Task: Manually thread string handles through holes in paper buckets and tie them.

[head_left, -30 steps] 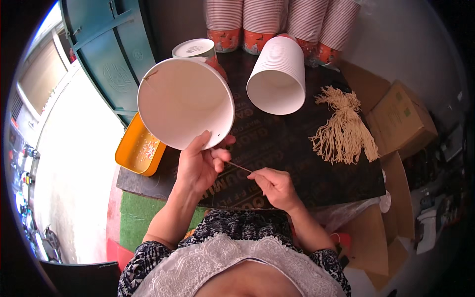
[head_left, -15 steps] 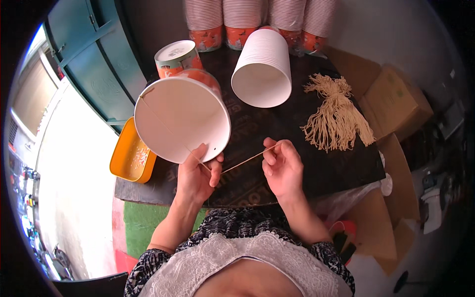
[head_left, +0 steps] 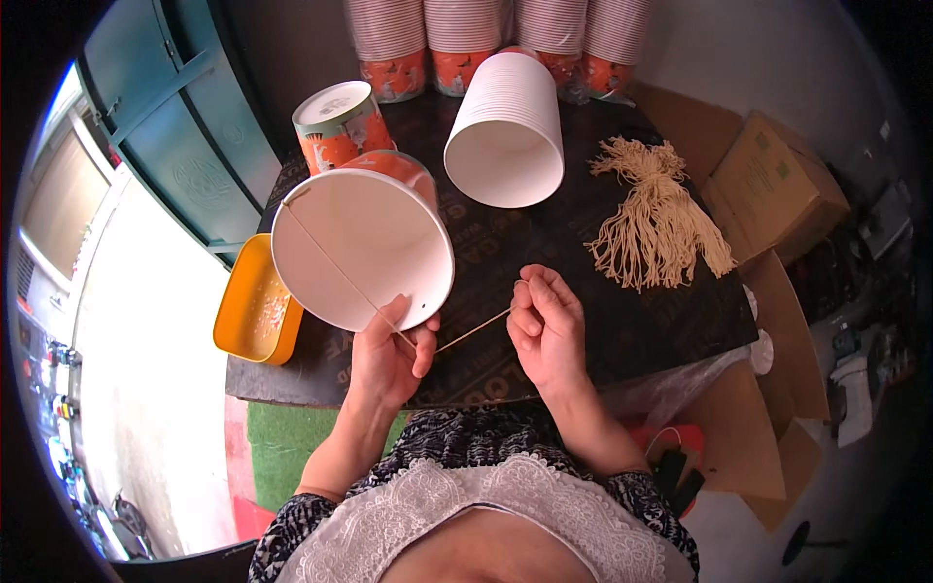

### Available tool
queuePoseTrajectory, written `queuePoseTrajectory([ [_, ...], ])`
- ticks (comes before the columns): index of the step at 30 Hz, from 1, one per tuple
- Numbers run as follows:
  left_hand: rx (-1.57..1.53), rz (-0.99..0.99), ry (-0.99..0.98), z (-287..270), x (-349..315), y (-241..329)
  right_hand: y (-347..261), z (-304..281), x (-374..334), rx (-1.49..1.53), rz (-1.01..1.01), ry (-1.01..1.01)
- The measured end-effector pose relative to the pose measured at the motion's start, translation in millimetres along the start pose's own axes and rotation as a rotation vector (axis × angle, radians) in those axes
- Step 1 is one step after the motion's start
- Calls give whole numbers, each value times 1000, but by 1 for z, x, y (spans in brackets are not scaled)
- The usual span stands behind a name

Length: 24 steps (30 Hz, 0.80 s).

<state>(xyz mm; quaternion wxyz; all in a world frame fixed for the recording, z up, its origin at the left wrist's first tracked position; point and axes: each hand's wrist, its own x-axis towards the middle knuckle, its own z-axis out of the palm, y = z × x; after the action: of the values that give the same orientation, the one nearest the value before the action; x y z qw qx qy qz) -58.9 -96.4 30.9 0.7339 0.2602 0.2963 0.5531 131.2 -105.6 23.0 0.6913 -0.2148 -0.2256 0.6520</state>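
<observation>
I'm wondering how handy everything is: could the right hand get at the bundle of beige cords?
Probably yes: only dark tabletop shows between the right hand and the beige cord bundle, though that hand holds a string it might need to release first.

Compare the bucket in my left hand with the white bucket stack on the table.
The held bucket is single; the white stack is many nested together. A string crosses the held bucket's mouth, not the stack's. The held bucket's mouth looks larger in view than the stack's. Both have round mouths and white insides.
</observation>
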Motion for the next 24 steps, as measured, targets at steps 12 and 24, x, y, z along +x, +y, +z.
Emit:
queuePoseTrajectory([
  [12, -60, -26, 43, -10, -2, 0, -9, -13, 1, -58, -140, -53],
  [24, -15, 56, 81, -19, -4, 7, -14, -21, 5, 68, 10, -106],
])
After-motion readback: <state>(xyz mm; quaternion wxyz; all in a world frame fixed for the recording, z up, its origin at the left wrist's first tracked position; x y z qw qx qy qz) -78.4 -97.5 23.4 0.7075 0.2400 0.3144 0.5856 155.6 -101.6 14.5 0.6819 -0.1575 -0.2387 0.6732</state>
